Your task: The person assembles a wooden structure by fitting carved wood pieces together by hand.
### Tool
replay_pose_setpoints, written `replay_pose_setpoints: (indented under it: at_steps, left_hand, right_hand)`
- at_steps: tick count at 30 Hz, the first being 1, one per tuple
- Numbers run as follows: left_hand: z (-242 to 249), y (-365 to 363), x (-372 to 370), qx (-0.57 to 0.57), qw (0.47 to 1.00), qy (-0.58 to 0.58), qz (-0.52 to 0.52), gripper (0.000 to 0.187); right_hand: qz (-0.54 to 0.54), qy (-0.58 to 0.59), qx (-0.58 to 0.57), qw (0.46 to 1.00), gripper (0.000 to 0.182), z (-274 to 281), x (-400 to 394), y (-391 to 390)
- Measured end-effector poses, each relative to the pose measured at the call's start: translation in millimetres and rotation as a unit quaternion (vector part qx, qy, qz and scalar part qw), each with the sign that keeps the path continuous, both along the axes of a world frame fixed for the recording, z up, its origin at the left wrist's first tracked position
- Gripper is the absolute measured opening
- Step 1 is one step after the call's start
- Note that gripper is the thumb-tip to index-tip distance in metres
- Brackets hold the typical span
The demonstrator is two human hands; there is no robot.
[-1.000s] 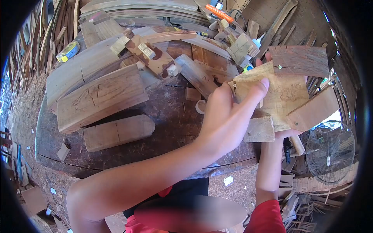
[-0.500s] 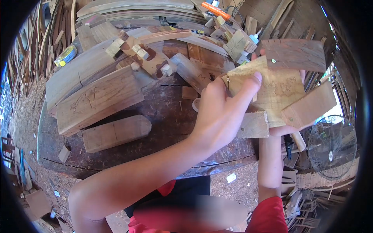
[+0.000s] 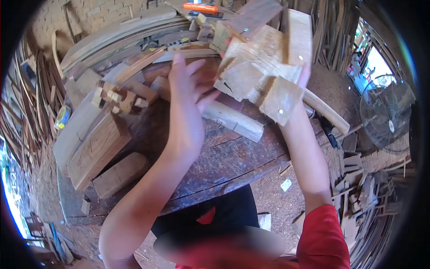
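Observation:
My right hand (image 3: 305,77) grips a wooden assembly (image 3: 251,67), raised above the right part of the workbench. It has a pale, rough-faced middle with several flat wood pieces standing out from its sides; small shiny spots show on some of them. Most of the right hand's fingers are hidden behind the wood. Just left of the assembly, my left hand (image 3: 190,89) is in the air with its fingers spread and nothing in them. Below the two hands lies a squared wooden bar (image 3: 233,120) on the dark bench top (image 3: 219,157).
Thick wooden blocks (image 3: 96,150) lie at the bench's left, beside a jointed wooden piece (image 3: 118,96). A yellow tape measure (image 3: 62,117) is at the far left edge. An orange tool (image 3: 200,7) sits at the back. A fan (image 3: 387,112) stands to the right.
My left hand has let go of the assembly and moved left, fingers opening. The right hand has turned the assembly and shifted it up and left. The view has swung somewhat.

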State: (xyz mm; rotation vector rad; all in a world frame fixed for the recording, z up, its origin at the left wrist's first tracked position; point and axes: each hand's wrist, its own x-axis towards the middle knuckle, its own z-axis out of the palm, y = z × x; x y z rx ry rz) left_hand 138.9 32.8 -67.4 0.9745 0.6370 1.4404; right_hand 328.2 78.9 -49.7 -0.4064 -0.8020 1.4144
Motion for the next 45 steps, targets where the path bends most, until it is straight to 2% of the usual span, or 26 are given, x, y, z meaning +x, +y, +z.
replay_pose_setpoints:
  at_steps: [3,4,8,10,13,14,16,27,29,32,33,36,38,41,42,45]
  left_hand:
    - [-2.5,3.1,0.4,0.034,0.999,0.008,0.021,0.077]
    - [-0.5,2.8,1.2,0.037,0.999,0.009,0.029,0.071]
    - [3.6,-0.5,2.7,0.085,0.988,0.114,0.052,0.063]
    - [18.7,-16.9,9.4,0.104,0.973,0.189,0.079,0.06]
    - [7.9,-11.9,10.2,0.145,0.959,0.238,0.048,0.057]
    - [-2.7,-1.8,6.3,0.197,0.918,0.324,0.111,0.056]
    - [-4.6,-0.7,6.4,0.202,0.905,0.351,0.131,0.056]
    - [-6.9,2.3,6.1,0.206,0.916,0.315,0.136,0.054]
    - [-9.4,5.2,6.2,0.222,0.914,0.312,0.138,0.056]
    - [9.0,-9.2,3.1,0.161,0.918,0.347,0.104,0.056]
    - [12.1,-10.6,2.2,0.18,0.917,0.336,0.115,0.056]
    - [17.3,-6.8,-1.4,0.227,0.921,0.282,0.142,0.057]
    - [17.7,5.6,-6.7,0.241,0.933,0.217,0.157,0.056]
    - [44.8,6.4,-34.0,0.266,0.913,0.23,0.208,0.06]
    - [57.5,-0.9,-43.3,0.25,0.917,0.217,0.224,0.054]
    - [75.8,-11.9,-87.1,0.265,0.871,0.338,0.241,0.05]
  right_hand:
    - [0.026,0.038,-0.018,0.999,0.075,7.0,-2.6,-4.8]
    - [0.005,0.04,-0.043,0.998,0.074,13.2,-7.8,-10.1]
    - [-0.017,0.026,-0.01,0.999,0.064,14.3,-5.7,-3.5]
    - [-0.048,-0.002,0.007,0.999,0.063,12.7,-7.5,-3.0]
    - [-0.065,-0.035,0.039,0.997,0.064,11.9,-12.1,-4.2]
    - [-0.069,-0.042,0.04,0.996,0.065,10.4,-12.9,-3.4]
    - [-0.072,-0.057,0.047,0.995,0.068,9.1,-13.1,-2.1]
    - [-0.043,-0.08,0.085,0.992,0.075,15.8,-20.4,-14.5]
    - [-0.065,-0.081,0.081,0.991,0.075,16.7,-22.3,-14.9]
    - [-0.087,-0.086,0.076,0.99,0.074,15.5,-21.2,-13.4]
    - [-0.092,-0.088,0.075,0.989,0.074,15.0,-20.3,-12.5]
    - [-0.08,-0.055,0.082,0.992,0.059,14.3,-19.0,-12.3]
    - [-0.109,-0.042,0.076,0.99,0.056,11.5,-15.2,-8.8]
    - [-0.149,-0.027,0.044,0.987,0.049,5.4,-8.9,0.3]
    - [-0.151,-0.023,0.04,0.988,0.049,8.5,-10.4,-2.5]
    - [-0.124,-0.003,0.04,0.991,0.048,17.4,-17.7,-15.4]
